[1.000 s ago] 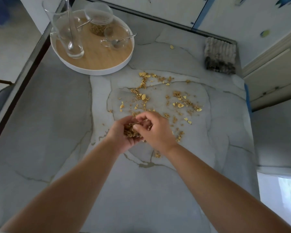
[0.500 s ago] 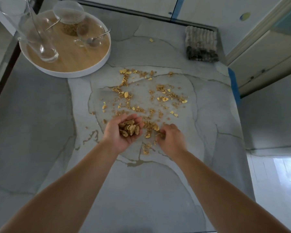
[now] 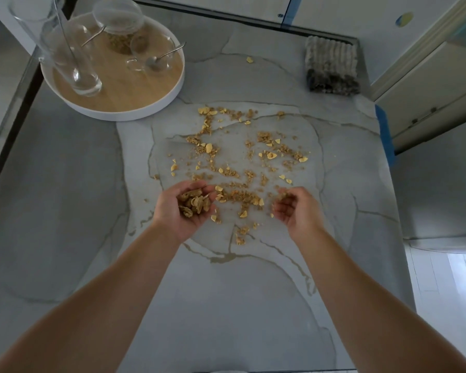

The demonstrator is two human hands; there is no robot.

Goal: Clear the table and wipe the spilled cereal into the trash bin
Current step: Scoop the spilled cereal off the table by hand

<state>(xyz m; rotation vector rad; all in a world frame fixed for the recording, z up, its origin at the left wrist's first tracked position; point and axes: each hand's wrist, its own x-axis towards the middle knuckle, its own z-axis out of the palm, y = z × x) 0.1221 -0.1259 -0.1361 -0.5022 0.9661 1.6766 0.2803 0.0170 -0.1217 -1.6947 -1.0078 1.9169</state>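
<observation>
Two hands over a marble-look worktop point(image 3: 65, 211), both palm up. The left hand point(image 3: 184, 208) is cupped loosely around a small heap of cereal, fingers curled but not shut. The right hand point(image 3: 296, 208) is spread open just beside it, with a few crumbs at its fingertips. The spilled cereal point(image 3: 240, 162) is scattered across the middle of the worktop, from between the hands out toward the far side. Far left there's a round tray point(image 3: 124, 103) carrying a tall glass pitcher point(image 3: 57, 49), a lidded jar point(image 3: 119, 25) and a glass cup point(image 3: 151, 55) with a spoon in it. A folded grey cloth point(image 3: 331, 65) lies at the far right.
</observation>
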